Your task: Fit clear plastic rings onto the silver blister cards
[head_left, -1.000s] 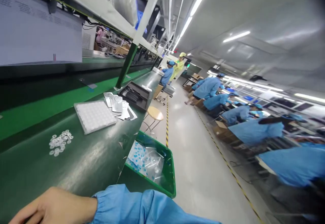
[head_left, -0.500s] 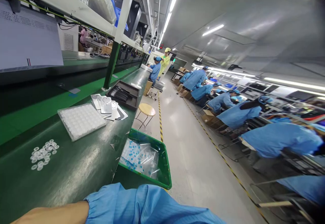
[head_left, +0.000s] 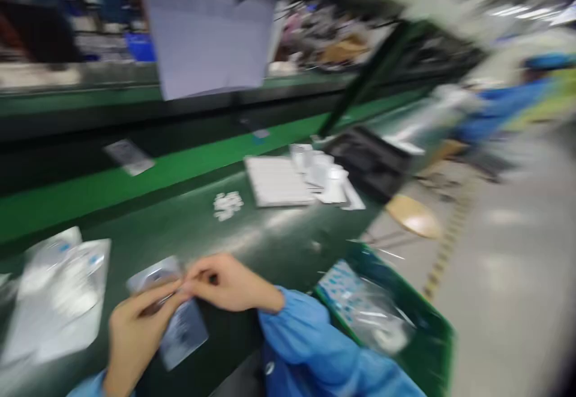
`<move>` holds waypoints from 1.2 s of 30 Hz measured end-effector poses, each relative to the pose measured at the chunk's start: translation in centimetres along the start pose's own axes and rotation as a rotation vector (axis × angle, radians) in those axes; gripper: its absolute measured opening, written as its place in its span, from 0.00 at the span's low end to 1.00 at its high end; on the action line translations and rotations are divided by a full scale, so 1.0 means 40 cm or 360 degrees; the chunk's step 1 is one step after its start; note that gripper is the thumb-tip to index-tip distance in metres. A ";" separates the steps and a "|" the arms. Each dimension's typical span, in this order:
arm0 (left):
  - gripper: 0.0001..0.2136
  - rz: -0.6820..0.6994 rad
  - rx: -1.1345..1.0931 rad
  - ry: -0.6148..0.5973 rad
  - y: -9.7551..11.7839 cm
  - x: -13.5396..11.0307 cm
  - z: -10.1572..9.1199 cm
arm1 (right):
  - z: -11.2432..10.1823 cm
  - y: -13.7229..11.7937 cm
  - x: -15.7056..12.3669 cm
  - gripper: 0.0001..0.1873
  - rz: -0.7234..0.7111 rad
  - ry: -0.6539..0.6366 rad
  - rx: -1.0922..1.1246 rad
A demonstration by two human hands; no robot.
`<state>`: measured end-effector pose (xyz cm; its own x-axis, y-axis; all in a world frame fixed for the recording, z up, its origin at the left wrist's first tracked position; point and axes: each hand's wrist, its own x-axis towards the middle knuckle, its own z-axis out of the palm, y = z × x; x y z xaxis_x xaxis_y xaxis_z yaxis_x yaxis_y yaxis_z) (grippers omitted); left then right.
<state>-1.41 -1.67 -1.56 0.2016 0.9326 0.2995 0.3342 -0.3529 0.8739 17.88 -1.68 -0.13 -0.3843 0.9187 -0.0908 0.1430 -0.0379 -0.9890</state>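
The picture is smeared by motion. My left hand (head_left: 135, 331) and my right hand (head_left: 227, 283) meet over the dark green bench (head_left: 270, 247). Both pinch at a flat grey plate-like part (head_left: 180, 331) with a clear film over it. The left hand grips its near edge, the right hand's fingertips are closed at its upper corner. Blue sleeves cover both arms. A pile of small white rings (head_left: 228, 204) lies further back on the bench.
Clear plastic bags (head_left: 58, 295) lie at the left. A white tray (head_left: 276, 181), a stack of grey plates (head_left: 321, 172) and a black tray (head_left: 366, 163) sit behind. A green bin (head_left: 423, 337) with plastic waste hangs at the bench's right edge, beside a wooden stool (head_left: 414, 217).
The view swung from the aisle down and left to the bench. Both hands now show, closed on a flat part; before, only one arm lay at the bottom edge.
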 end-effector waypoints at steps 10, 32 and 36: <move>0.15 -0.0517 -0.0420 0.0048 0.000 -0.036 0.017 | 0.013 -0.009 -0.013 0.21 0.0215 0.0046 -0.0082; 0.45 -0.0544 -0.0550 -0.0047 0.009 -0.043 0.011 | 0.043 -0.020 0.003 0.22 0.0108 0.0342 -0.0552; 0.46 -0.0527 -0.0556 -0.0026 0.011 -0.042 0.011 | 0.042 -0.018 0.004 0.22 0.0144 0.0293 -0.0548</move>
<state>-1.19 -3.43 -1.84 0.1520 0.9882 -0.0200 0.0542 0.0119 0.9985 16.20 -2.16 0.37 -0.1904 0.9740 -0.1226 0.4782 -0.0170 -0.8781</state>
